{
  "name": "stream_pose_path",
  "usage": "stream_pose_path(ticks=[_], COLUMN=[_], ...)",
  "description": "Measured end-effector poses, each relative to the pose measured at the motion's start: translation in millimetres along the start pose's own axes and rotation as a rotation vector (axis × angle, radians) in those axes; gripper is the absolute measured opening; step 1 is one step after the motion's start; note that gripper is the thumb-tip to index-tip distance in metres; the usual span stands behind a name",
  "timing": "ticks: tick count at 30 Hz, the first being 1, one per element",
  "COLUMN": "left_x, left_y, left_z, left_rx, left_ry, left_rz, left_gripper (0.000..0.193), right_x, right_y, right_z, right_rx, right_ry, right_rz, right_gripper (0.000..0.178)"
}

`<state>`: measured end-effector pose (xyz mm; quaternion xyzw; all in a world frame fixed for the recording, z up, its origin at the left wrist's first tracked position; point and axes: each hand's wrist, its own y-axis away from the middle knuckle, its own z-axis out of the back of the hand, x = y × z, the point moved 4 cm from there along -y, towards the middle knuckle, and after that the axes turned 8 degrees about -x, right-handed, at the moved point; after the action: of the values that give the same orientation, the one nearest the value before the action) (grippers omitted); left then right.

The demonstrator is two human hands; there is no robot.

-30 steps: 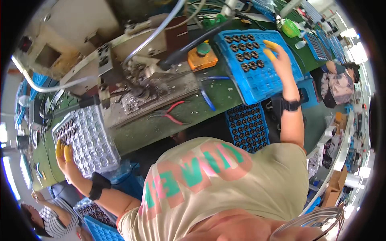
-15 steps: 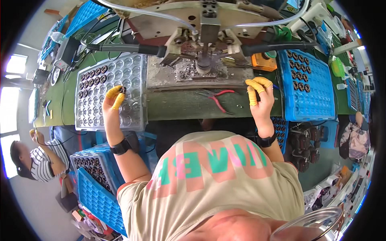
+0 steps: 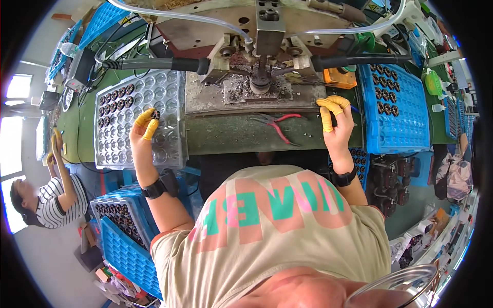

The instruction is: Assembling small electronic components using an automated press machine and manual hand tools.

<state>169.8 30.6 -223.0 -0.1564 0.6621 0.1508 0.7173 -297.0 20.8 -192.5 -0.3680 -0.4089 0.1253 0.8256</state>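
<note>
My left hand (image 3: 142,132), with yellow finger covers on thumb and fingers, pinches a small dark round part (image 3: 156,114) over the right side of a clear plastic tray (image 3: 172,84). Similar dark parts (image 3: 121,104) fill several wells at that tray's far left. My right hand (image 3: 338,126), also in yellow finger covers, hovers beside the near right corner of a machine's metal base (image 3: 303,102). Its thumb and fingers are apart and nothing shows between them. Red-handled pliers (image 3: 280,126) lie on the green bench (image 3: 226,138) between my hands.
The machine's vertical ram (image 3: 269,36) stands over the debris-strewn base, flanked by black-sleeved cables (image 3: 190,64). An orange box (image 3: 340,78) sits right of it. A blue tray (image 3: 400,131) holds more dark parts. Stacked blue trays (image 3: 128,251) stand at lower left, near another person (image 3: 61,200).
My right hand has shifted very slightly; my left still holds the part in nearly the same place. At far left, the other person has raised their arms. The whole view has shifted a little.
</note>
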Motion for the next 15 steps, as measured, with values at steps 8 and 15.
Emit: stream_pose_path(ticks=[8, 15], left_x=[1.0, 1.1], left_y=[0.7, 0.3], left_z=[1.1, 1.5], left_rx=[-0.004, -0.011], left_ry=[-0.012, -0.007], left_rz=[-0.002, 0.009], left_gripper=[0.035, 0.034], right_x=[0.6, 5.8], right_y=[-1.6, -2.3], right_z=[2.0, 2.1], right_rx=[-0.007, -0.006], right_ry=[0.002, 0.038], right_rz=[0.015, 0.023], right_gripper=[0.014, 0.015])
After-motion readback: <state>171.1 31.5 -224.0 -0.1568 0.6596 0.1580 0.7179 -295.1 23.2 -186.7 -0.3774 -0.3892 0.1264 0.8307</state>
